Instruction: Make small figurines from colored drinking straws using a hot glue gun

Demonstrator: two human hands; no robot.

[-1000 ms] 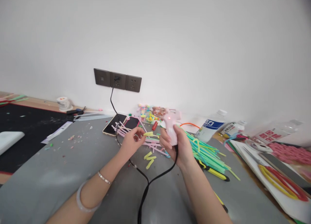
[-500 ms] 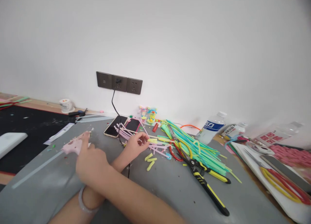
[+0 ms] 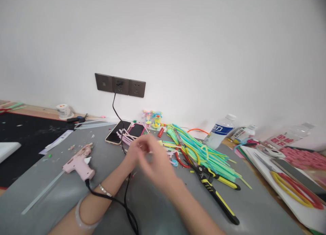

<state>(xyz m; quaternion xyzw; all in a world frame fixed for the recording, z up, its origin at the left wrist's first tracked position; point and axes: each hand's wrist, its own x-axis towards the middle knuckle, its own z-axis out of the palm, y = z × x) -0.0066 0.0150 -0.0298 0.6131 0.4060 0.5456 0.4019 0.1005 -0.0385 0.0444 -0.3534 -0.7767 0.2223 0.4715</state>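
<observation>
My left hand is closed in a pinch over the middle of the grey mat; its fingertips are mostly covered by my right hand. A short yellow pipe cleaner piece was between those fingers a moment ago, and now what they hold is hidden. My right hand is smeared by motion and crosses in front of the left fingertips, so its grip does not show. On the mat to the left lies a pink glue gun, a clear glue stick poking out of its back and a black cord running under my arms.
Yellow-black pliers lie beside green pipe cleaners on the right. Two phones and pink pipe cleaners lie behind my hands. Small figures stand by the wall. Bottles, scissors and a white board line the right.
My right hand carried the glue gun across to the left, set it down on the mat and let go. It has come back to my left hand, which stayed near the middle.
</observation>
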